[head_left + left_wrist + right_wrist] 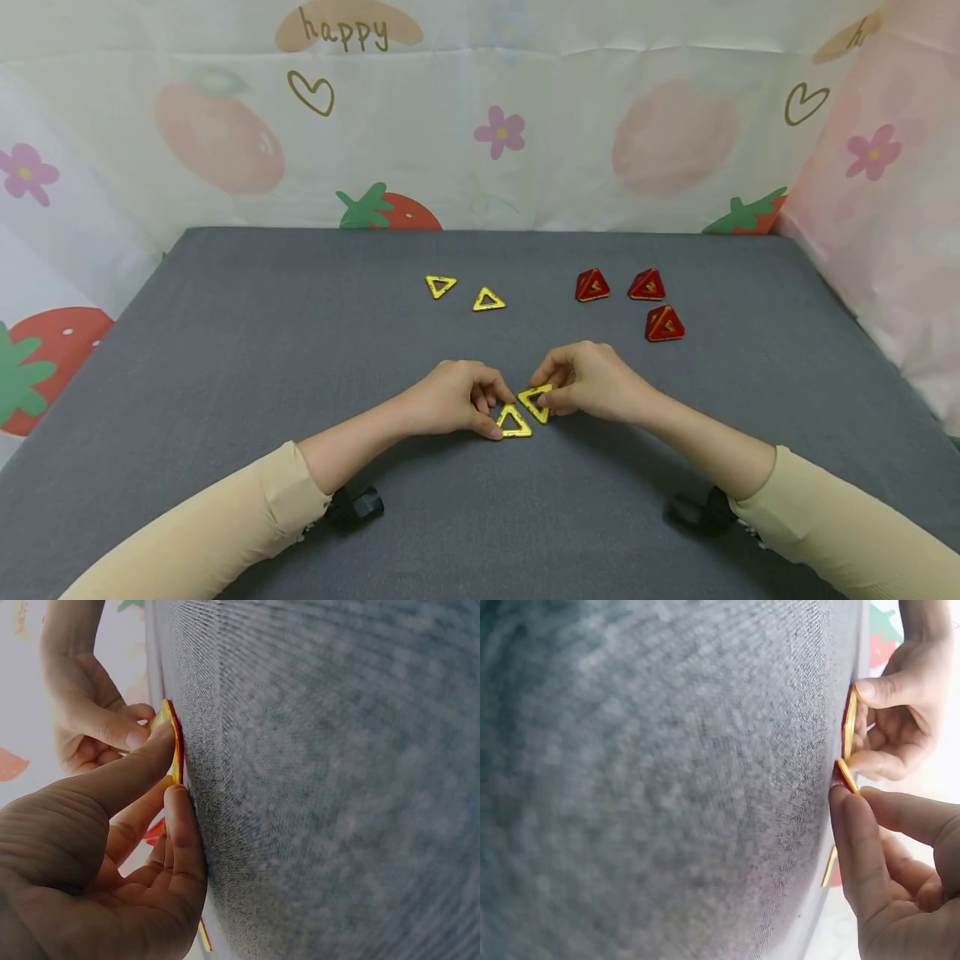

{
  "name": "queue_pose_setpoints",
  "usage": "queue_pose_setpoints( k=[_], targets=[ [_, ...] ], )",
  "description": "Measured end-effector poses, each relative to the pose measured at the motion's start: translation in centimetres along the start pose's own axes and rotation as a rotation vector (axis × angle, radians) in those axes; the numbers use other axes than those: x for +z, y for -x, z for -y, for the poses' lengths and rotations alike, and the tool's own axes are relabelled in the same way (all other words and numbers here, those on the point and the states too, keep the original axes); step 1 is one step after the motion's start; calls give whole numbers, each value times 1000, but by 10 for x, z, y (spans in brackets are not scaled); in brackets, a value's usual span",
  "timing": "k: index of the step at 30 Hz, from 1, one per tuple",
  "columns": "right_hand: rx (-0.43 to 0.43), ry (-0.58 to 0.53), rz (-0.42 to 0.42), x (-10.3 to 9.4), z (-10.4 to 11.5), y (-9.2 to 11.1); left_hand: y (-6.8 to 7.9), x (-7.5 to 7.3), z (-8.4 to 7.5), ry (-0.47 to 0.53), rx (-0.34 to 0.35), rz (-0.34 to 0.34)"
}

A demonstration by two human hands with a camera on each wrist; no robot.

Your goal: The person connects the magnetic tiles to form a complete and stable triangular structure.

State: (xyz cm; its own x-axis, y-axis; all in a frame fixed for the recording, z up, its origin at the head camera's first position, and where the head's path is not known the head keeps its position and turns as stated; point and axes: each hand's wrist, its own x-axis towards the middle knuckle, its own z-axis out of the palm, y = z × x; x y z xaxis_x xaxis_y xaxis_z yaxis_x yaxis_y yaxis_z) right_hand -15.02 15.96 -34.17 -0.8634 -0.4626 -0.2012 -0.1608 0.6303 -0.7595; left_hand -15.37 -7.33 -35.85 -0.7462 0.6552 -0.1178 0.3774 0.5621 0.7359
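My left hand (450,400) pinches an open-centred yellow triangle tile (517,433) between thumb and index finger at its left side. Just right of it, the right hand (600,383) holds a second yellow triangle tile (534,390) by its right side, thumb in front. The two tiles stand corner to corner, close over the grey cloth. In the right wrist view, the left hand's tile (850,724) shows a yellow face and red back; the right hand's tile (847,776) is tilted against it. The left wrist view shows a tile (179,750) edge-on, partly covered by the left thumb.
Farther back on the grey table (225,350) lie two more yellow triangle tiles, one left (441,278) and one right (489,307). Three red pyramids (592,286) stand at the back right. A printed curtain (570,92) hangs behind and along both sides.
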Motion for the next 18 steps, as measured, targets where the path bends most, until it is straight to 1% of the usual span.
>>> queue_pose_setpoints(
  k=[4, 12, 16, 18],
  targets=[
    [-5, -29, 20, 3, 1, 0, -1, 0, 0, -2, -3, -8],
    [-19, -26, 34, 7, 6, -1, 0, 2, -2, -3, -21, -31],
    [-24, -8, 44, 7, 5, -2, 0, 2, -3, 7, -31, -32],
    [-46, 21, 53, 7, 5, -2, 0, 1, -3, 9, -32, -29]
  ],
)
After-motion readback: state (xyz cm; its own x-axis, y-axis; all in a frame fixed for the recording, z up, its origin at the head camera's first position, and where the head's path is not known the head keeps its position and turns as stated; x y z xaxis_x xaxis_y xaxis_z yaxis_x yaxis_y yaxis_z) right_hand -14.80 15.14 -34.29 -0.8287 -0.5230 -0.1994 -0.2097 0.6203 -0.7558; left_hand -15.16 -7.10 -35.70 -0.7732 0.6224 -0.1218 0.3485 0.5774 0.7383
